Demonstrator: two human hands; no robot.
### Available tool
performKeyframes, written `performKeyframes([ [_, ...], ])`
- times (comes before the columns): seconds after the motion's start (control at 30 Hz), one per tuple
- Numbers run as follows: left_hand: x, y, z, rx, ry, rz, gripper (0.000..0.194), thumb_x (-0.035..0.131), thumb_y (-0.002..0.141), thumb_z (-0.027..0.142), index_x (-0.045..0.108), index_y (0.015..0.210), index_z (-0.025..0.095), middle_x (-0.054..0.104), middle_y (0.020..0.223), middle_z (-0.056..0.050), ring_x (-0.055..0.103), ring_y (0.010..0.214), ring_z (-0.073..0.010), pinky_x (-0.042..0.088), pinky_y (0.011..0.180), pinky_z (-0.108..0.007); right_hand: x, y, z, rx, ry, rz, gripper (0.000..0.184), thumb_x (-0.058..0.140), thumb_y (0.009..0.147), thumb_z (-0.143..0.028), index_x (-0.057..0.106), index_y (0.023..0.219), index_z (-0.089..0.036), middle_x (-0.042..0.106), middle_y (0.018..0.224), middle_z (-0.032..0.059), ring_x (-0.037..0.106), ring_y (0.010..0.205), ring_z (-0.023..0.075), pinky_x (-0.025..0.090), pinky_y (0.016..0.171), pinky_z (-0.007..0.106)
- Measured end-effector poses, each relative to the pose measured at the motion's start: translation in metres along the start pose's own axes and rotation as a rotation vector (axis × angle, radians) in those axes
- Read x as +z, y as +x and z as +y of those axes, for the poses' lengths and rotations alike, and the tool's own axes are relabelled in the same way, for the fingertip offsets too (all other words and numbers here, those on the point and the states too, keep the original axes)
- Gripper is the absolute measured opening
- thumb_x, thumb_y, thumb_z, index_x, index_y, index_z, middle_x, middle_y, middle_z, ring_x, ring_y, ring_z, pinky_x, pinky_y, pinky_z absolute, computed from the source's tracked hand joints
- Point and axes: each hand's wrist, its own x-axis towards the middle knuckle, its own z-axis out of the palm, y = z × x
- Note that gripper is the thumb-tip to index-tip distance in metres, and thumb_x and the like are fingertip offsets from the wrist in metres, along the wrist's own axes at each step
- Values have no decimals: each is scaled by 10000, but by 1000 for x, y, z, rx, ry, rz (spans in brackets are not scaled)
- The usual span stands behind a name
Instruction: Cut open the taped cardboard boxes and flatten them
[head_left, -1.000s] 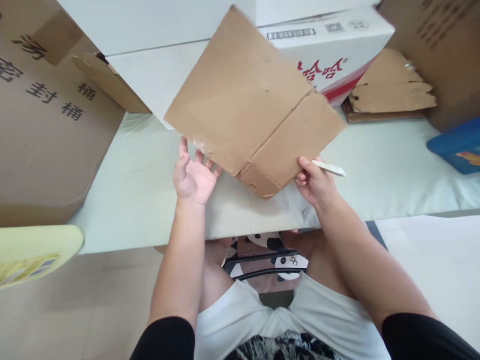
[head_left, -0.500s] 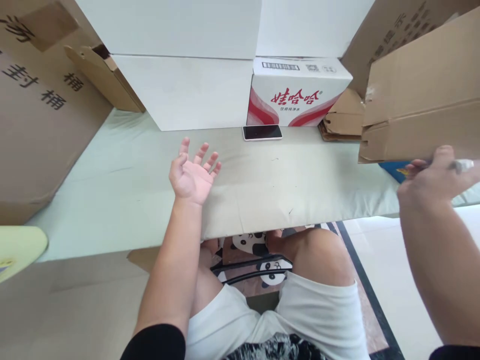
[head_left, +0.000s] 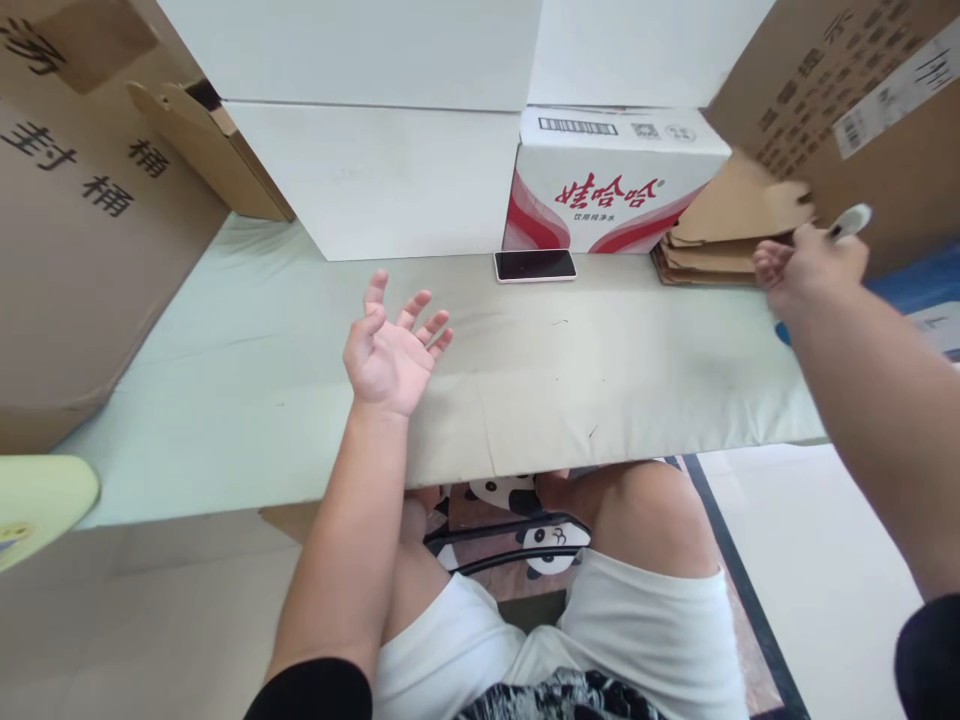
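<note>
My left hand is held palm up above the cloth-covered table, its fingers spread and nothing in it. At the right, my right hand is closed, with a slim object with a white rounded end sticking out of the fist beside the thumb; its other end is hidden, so its kind cannot be made out. Just left of this hand lies a stack of folded brown cardboard, whose upper piece is blurred. The curled fingers are close to the stack's right end.
A phone lies before a white and red carton. White boxes stand at the back. Large brown cartons rise at the left and right. A blue package is behind my right forearm. A pale yellow-green object juts in at left.
The large cardboard piece my right hand held up at the right has gone down onto the folded stack and been let go. My right hand moved left and farther back. My left hand barely moved.
</note>
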Motion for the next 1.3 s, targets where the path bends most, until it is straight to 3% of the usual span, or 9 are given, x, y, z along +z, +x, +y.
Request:
performKeyframes([
  [0.23, -4, -8, 0, -4, 93, -56, 553, 769, 704, 441, 593, 1225, 388, 701, 1103, -6, 739, 936, -234, 606, 850, -376, -5, -105, 6, 221, 21, -331, 68, 478, 989, -242, 497, 956, -299, 613, 530, -12, 490, 416, 159, 324, 499, 271],
  [0.37, -1, -15, 0, -16, 123, -75, 454, 781, 697, 438, 650, 1117, 329, 712, 1035, -12, 729, 859, -208, 599, 795, -336, 5, -153, -22, 243, 123, -528, 307, 373, 1032, -489, 495, 839, -283, 465, 466, -46, 338, 397, 127, 261, 474, 257],
  [0.53, 1, -22, 6, 6, 166, -172, 365, 825, 692, 448, 672, 964, 258, 704, 940, -7, 693, 791, -155, 574, 750, -274, 19, -204, -55, 179, 249, -864, 587, 530, 895, -779, 484, 670, -239, 413, 464, -59, 342, 387, 89, 239, 427, 224],
  [0.67, -2, -30, 17, 52, 247, -264, 354, 862, 699, 425, 679, 932, 230, 675, 888, 3, 662, 769, -122, 549, 753, -252, 36, -237, -65, 125, 233, -1041, 530, 675, 836, -706, 519, 663, -230, 427, 470, -63, 361, 378, 82, 266, 392, 212],
  [0.87, -17, -43, 29, 131, 650, -373, 311, 843, 762, 346, 712, 1015, 222, 700, 983, -43, 660, 896, -167, 535, 820, -299, 82, -286, -68, -20, 24, -1209, 396, 849, 775, -438, 535, 670, -219, 411, 461, -86, 337, 395, 54, 228, 368, 163],
  [1.0, -38, -42, 36, 247, 812, -190, 256, 816, 797, 326, 723, 1014, 227, 693, 923, -31, 629, 790, -161, 508, 724, -302, 131, -322, -75, -103, -137, -1311, 390, 855, 798, -400, 553, 643, -208, 465, 481, -59, 348, 403, 50, 221, 355, 168],
  [1.13, -63, -35, 52, 362, 699, 60, 137, 782, 849, 341, 718, 884, 226, 701, 799, -15, 585, 697, -147, 474, 666, -290, 186, -352, -84, -183, -99, -1536, 385, 885, 764, -449, 599, 689, -203, 572, 550, -16, 401, 438, 58, 306, 387, 183],
  [1.23, -83, -30, 66, 324, 562, 243, 221, 765, 873, 431, 717, 834, 219, 706, 757, -18, 611, 702, -163, 494, 687, -302, 226, -374, -91, -183, -17, -1666, 343, 888, 755, -453, 650, 752, -205, 567, 555, -20, 453, 467, 83, 369, 430, 204],
  [1.3, -95, -30, 75, 288, 549, 371, 233, 800, 848, 431, 731, 888, 212, 748, 873, -47, 690, 859, -214, 531, 813, -338, 252, -389, -97, -210, -53, -1674, 291, 867, 784, -399, 663, 729, -198, 536, 539, -26, 446, 467, 91, 355, 436, 215],
])
